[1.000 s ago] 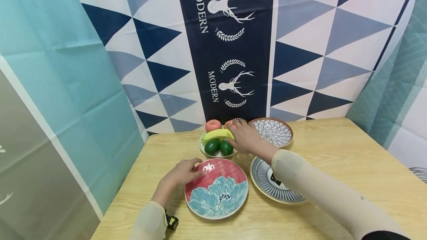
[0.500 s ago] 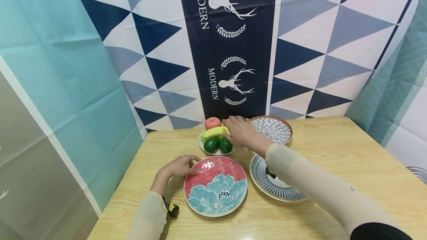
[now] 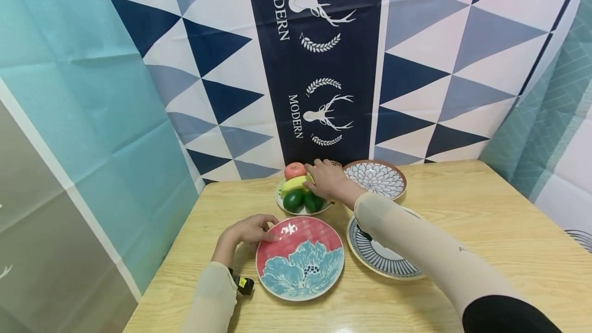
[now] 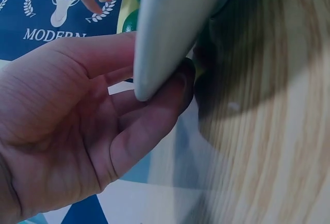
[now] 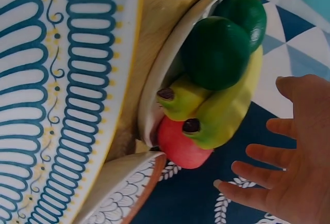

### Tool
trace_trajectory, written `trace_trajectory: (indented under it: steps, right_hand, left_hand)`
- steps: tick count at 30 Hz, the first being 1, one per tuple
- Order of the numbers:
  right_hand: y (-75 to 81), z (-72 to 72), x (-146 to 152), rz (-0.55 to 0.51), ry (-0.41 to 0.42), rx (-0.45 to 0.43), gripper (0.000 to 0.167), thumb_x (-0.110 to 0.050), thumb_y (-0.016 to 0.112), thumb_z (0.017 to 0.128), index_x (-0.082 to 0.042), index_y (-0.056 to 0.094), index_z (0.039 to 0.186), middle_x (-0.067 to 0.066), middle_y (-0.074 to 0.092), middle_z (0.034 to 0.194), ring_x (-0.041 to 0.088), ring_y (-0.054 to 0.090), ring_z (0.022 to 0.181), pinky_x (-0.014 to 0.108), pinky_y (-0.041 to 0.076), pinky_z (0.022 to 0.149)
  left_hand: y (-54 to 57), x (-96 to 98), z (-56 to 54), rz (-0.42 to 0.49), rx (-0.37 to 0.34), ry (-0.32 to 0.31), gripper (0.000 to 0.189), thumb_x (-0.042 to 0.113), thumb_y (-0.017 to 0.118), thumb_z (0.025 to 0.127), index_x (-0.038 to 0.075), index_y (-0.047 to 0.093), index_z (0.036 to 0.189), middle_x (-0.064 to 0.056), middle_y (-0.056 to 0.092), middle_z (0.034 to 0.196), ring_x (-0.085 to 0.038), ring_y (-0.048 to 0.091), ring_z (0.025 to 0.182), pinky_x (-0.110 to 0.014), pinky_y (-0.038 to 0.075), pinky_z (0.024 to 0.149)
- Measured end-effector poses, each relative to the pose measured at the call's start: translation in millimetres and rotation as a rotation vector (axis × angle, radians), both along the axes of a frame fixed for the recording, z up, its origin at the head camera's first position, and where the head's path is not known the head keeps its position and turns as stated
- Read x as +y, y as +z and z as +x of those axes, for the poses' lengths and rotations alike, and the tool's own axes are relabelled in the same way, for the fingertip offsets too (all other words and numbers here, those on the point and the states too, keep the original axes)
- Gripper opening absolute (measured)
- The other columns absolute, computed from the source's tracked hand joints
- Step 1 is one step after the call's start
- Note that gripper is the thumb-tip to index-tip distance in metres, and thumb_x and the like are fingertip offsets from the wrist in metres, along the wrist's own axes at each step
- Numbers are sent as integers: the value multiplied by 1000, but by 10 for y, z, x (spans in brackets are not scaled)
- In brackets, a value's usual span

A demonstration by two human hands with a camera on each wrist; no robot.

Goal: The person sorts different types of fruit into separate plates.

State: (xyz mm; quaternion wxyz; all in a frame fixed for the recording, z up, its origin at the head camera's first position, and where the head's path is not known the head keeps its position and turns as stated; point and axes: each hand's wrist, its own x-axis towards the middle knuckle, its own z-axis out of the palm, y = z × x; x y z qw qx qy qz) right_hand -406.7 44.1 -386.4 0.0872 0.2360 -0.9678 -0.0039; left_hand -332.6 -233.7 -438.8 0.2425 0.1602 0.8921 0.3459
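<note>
My left hand (image 3: pixel 247 233) grips the left rim of a pink plate (image 3: pixel 302 266) painted with a blue flower. In the left wrist view the thumb lies on one face of the plate's edge (image 4: pixel 165 33) and fingers curl around the other. My right hand (image 3: pixel 328 181) hovers over the fruit with fingers spread, nothing in them. Below it, a small pale plate (image 3: pixel 280 202) bears bananas (image 5: pixel 237 100), dark green oval fruits (image 5: pixel 216 53) and red apples (image 3: pixel 295 170). In the right wrist view, a gap shows between the fingers and the bananas. The hand partly hides the fruit in the head view.
A brown-rimmed plate (image 3: pixel 376 179) with a petal pattern stands at the back right. In front of it lies a blue-striped plate (image 3: pixel 370 251), partly under my right forearm. A patterned curtain (image 3: pixel 416 91) hangs behind the wooden table (image 3: pixel 485 230).
My left hand has gone from beside the pink plate to gripping its rim. My right hand has shifted slightly left over the fruit.
</note>
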Motion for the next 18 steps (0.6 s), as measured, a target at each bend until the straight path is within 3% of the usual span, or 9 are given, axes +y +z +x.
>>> trace_trajectory:
  steps: [12,18]
  right_hand:
    - [-139,-121,-22,2,15,-10,69,-60,55,105,-11,54,153,19,58,130,36,58,115,52,57,91]
    - [-186,-144,-43,21,45,21,67,-63,53,105,-15,58,151,19,59,127,35,59,112,50,54,96]
  left_hand:
    - [-12,10,22,13,-8,-3,31,22,76,98,17,68,127,-9,65,101,-22,62,77,-31,53,61]
    - [-24,18,44,9,-1,7,30,21,75,98,18,68,126,-8,65,102,-22,62,79,-31,53,62]
